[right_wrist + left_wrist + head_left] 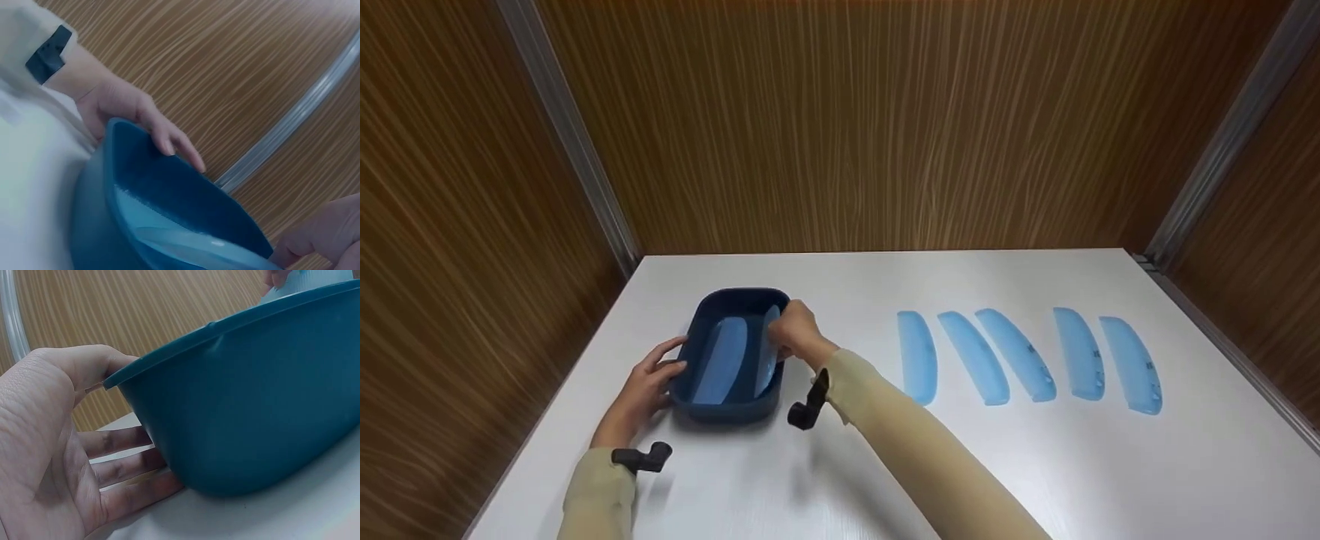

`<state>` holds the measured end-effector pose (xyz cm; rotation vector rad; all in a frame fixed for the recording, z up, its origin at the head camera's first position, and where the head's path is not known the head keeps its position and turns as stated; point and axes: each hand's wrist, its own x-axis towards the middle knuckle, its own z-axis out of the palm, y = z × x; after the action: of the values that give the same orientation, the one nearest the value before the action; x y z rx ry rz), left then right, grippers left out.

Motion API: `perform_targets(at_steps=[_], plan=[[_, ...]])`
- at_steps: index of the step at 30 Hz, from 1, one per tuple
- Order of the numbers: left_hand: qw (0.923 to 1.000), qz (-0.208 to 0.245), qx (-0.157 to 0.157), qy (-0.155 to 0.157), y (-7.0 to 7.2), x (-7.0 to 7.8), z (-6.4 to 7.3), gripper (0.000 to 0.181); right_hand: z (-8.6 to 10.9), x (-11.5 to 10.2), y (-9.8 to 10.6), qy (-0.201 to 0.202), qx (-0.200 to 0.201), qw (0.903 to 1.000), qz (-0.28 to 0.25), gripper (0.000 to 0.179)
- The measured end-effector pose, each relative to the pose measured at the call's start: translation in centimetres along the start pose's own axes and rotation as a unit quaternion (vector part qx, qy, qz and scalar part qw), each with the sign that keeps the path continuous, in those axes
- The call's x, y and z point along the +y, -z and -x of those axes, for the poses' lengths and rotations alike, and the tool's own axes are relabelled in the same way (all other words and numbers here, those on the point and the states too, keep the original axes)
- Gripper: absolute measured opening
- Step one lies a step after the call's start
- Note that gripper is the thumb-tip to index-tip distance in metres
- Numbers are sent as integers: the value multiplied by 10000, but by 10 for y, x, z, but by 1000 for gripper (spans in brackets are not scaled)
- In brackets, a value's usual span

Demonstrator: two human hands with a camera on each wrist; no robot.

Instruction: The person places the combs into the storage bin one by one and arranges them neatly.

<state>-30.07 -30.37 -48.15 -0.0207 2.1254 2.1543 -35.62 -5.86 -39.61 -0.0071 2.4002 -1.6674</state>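
Note:
A dark blue plastic tub (725, 412) stands at the left of the table. My left hand (647, 386) holds its left side, thumb at the rim and the other fingers against the outer wall (242, 422). Over the tub's right side, my right hand (795, 330) pinches a light blue half-moon comb (767, 360) by its upper part. That comb tilts down inside the tub, as the right wrist view also shows. Another light blue comb (723, 360) lies flat on the tub's floor.
Several light blue combs (919, 358) lie in a spaced row on the right half of the white table (960, 465). Wood-grain panels (885, 127) enclose the back and both sides, with metal strips (577, 135) at the corners.

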Motion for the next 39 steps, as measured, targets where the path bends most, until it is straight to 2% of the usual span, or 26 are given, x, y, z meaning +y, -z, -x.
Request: perform_targets(at_steps=[6,11,14,17,19,22,30,33,39], plan=[[9998,-56,-86,-155,-1,-1,0,51,2,1,-1,26,-7,9997,-235,14],[9997,-189,-114,-102,-1,-2,-1,51,1,5,0,-185,-23,9993,-332,33],[9998,-138,-99,-90,-1,-1,-1,52,1,7,2,-187,-90,9987,-474,30],[9998,-44,-145,-87,-1,0,-1,52,2,10,3,-169,-219,9969,-741,17],[9998,-21,-158,-71,-1,0,-1,51,2,12,5,-154,-294,9955,-884,26],[9998,-73,-189,-14,-3,3,2,51,3,15,7,-177,-401,9939,-1009,41],[9996,-122,-249,46,-13,19,11,53,8,15,18,-136,-625,9909,-1184,42],[9997,-96,-222,59,-13,16,8,53,10,17,22,-155,-606,9903,-1244,40],[10000,-54,-37,-12,-4,0,-1,50,11,22,28,-159,-627,9873,-1454,38]])
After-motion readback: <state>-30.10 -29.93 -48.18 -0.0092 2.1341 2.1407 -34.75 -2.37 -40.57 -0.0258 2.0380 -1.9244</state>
